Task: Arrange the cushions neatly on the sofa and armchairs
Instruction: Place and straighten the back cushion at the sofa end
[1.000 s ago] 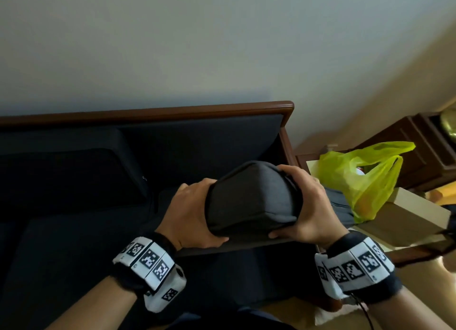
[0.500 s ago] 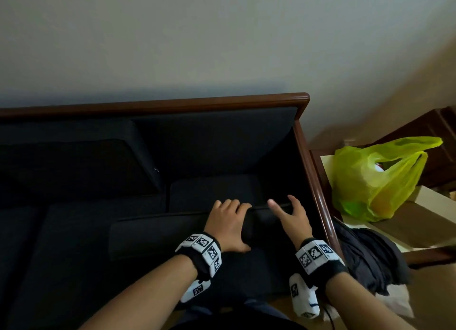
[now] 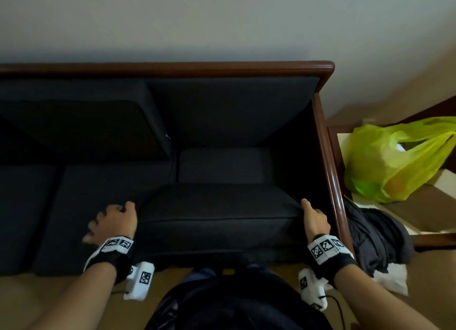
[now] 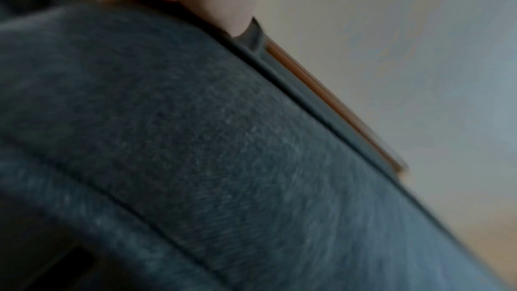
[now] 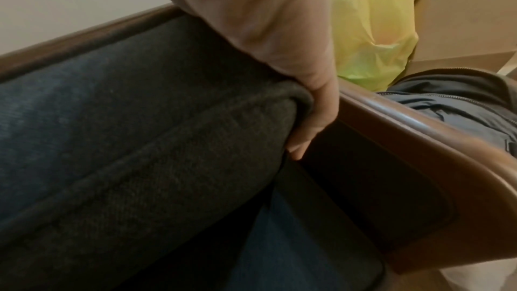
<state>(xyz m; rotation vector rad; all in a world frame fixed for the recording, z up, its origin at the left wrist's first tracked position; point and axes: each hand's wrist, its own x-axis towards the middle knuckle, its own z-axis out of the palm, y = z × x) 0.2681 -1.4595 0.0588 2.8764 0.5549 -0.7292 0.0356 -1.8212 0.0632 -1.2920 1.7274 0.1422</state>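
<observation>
From the head view the dark seat cushion (image 3: 217,213) lies flat at the right end of the sofa (image 3: 172,69), its front edge toward the person and its right side just beside the wooden armrest (image 3: 329,176). The right hand (image 3: 315,221) sits at the cushion's right front corner, in the gap between cushion and armrest; the left hand (image 3: 113,224) is at the cushion's left front corner, where it meets the neighbouring seat cushion (image 3: 98,193). The right wrist view shows what the head view cannot — the right grip has its thumb over the top of the corner and its fingers (image 5: 305,136) curled down the side, the fabric bunched under them. The left wrist view is blurred and shows mostly cushion fabric with a bit of palm at the top edge; the head view shows the left fingers loosely curled at the seam, and whether that grip has hold of the cushion cannot be told. Counted in the head view: three seat cushions across the sofa, one back cushion (image 3: 81,129) propped at the left, and one smaller cushion (image 3: 224,165) lying behind the held one against the backrest. To the right of the armrest sit one yellow-green plastic bag (image 3: 394,161) and one dark bundle of cloth (image 3: 375,233) — the right wrist view also catches both.
</observation>
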